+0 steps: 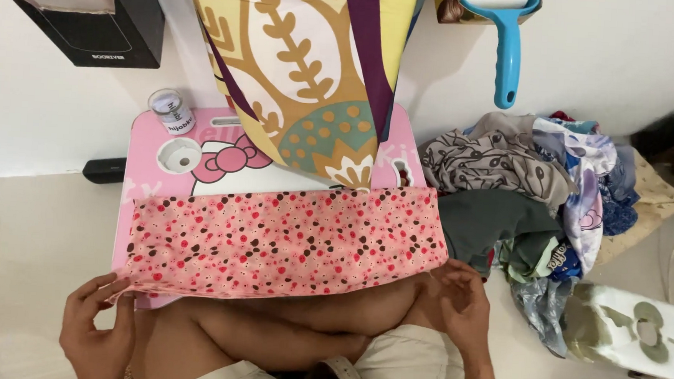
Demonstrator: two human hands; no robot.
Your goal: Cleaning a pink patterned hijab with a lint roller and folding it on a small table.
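A pink cloth with small red and brown dots (288,237) lies folded into a long strip across a small pink lap table (147,168). My left hand (99,327) pinches the strip's near left corner. My right hand (462,300) rests at the strip's near right corner, fingers touching its edge. My crossed legs show under the table's near side.
A large patterned yellow, brown and purple cloth (313,65) hangs over the table's far side. A small clear jar (172,110) stands at the table's far left corner. A heap of crumpled clothes (537,185) lies on the right. A blue-handled lint roller (506,44) hangs on the wall. A black box (100,23) sits at top left.
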